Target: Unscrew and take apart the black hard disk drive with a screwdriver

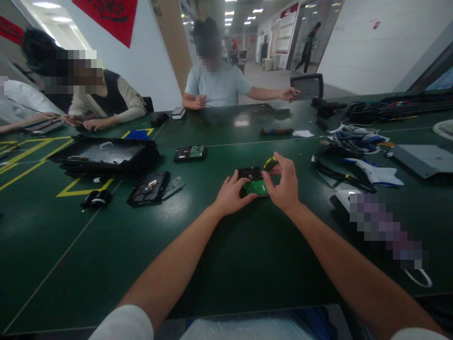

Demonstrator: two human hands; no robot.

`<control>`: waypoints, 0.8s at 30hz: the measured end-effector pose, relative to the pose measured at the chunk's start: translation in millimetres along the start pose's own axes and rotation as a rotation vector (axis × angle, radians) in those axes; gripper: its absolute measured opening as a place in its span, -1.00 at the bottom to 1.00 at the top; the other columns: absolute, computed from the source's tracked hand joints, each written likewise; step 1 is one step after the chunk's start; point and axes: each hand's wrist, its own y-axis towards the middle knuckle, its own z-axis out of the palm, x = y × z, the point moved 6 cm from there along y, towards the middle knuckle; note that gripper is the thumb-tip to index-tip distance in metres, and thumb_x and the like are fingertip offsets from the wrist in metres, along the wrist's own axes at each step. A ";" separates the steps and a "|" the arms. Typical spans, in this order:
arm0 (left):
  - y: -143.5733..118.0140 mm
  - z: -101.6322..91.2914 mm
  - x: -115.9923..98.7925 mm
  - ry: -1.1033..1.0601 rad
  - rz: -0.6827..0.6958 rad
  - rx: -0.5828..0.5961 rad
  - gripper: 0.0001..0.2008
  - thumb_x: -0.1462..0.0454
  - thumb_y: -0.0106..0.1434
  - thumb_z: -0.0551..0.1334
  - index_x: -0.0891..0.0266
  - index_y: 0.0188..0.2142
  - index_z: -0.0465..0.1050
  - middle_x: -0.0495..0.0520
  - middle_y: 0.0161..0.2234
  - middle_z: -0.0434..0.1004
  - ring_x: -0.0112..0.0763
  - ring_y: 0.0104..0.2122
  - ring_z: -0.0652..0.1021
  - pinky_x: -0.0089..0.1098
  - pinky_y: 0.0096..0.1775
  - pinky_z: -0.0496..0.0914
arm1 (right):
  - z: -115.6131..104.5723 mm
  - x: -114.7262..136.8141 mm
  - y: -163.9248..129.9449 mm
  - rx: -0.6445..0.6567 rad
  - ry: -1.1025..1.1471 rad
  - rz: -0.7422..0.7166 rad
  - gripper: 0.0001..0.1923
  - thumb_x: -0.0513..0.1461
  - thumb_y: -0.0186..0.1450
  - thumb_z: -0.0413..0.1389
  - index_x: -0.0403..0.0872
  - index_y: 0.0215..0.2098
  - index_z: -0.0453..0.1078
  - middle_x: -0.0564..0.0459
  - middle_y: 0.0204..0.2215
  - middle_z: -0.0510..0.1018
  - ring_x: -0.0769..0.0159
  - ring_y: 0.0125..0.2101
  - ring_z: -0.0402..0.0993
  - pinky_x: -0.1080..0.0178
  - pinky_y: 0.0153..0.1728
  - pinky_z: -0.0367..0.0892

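A black hard drive (pixel 249 174) with a green circuit board (pixel 257 188) lies on the dark green table (pixel 219 255) in front of me. My left hand (pixel 231 194) rests on the drive's left side, fingers pressed on it. My right hand (pixel 284 184) grips a screwdriver with a yellow and black handle (pixel 270 163), its tip hidden down over the circuit board.
Another opened drive (pixel 149 187) with a loose board lies left, a third drive (pixel 190 152) farther back. A black tray (pixel 104 156) sits at left. Cables (pixel 339 174) and tools crowd the right. Three people sit at the far side.
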 end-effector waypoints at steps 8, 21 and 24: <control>0.4 0.1 -0.4 0.004 0.006 -0.008 -0.35 -0.16 0.38 0.29 0.10 0.30 0.42 0.33 0.51 0.18 0.06 0.57 0.03 0.14 0.49 0.04 | -0.4 2.7 0.2 0.000 0.002 -0.029 -0.30 -0.17 0.50 0.13 0.13 0.54 0.05 -0.18 0.23 0.39 0.10 -0.07 0.56 -0.04 -0.11 0.69; 0.3 -0.8 -1.3 0.001 0.003 0.000 -0.36 -0.15 0.39 0.28 0.09 0.32 0.41 0.28 0.49 0.24 0.05 0.57 0.02 0.17 0.49 0.03 | 1.0 0.3 -1.1 0.022 -0.005 0.002 -0.23 -0.15 0.50 0.13 0.14 0.59 -0.03 -0.18 0.22 0.38 0.10 -0.09 0.58 -0.03 -0.12 0.71; 0.6 0.7 0.1 0.001 0.002 0.005 -0.35 -0.16 0.40 0.28 0.11 0.32 0.41 0.30 0.48 0.25 0.05 0.58 0.01 0.16 0.50 0.03 | -0.3 -0.8 -1.1 0.003 -0.007 -0.006 -0.26 -0.13 0.50 0.16 0.16 0.56 0.02 -0.17 0.23 0.37 0.13 -0.11 0.59 0.01 -0.18 0.72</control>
